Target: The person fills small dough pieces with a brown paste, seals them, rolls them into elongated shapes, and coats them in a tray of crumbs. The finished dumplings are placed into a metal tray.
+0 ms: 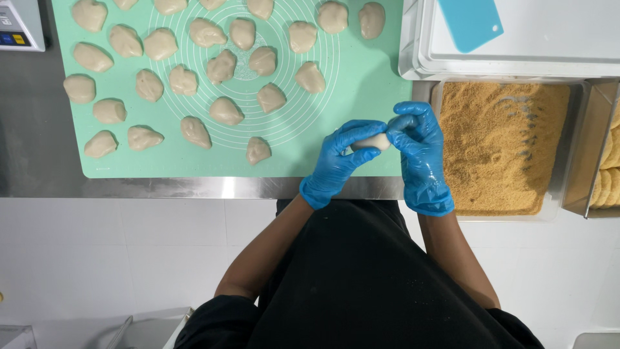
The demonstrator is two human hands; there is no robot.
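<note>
Far left, a scale (21, 24) sat in the top corner, mostly cut off by the frame, its display too small to make out. Next to it the green mat (361, 90) lay on the steel counter (39, 129), covered in pale dough lumps (226, 111), roughly two dozen of them, scattered loosely and mostly apart from each other; the top row ran out of the picture, so those pieces showed only in part. The nearest lump (258, 150) sat close to the mat's front edge.

Moving right, the left hand (341, 158), in a blue glove, was curled round a dough piece (371, 143) over the mat's right front corner, fingers closed over its top and thumb under it. The right hand (420, 152), gloved the same, met it from the other side, fingertips pinched on the piece's end. Only a small strip of dough showed between the gloves, the rest was hidden, so its shape was hard to judge.

Just right of the hands, a clear tub (553, 210) held golden crumbs (497, 148), raked with furrows. Above it a white tray (516, 64) carried a blue scraper (470, 22), its top cut off. At the far right edge, a few crumbed pieces (607, 174) peeked in, mostly out of frame
</note>
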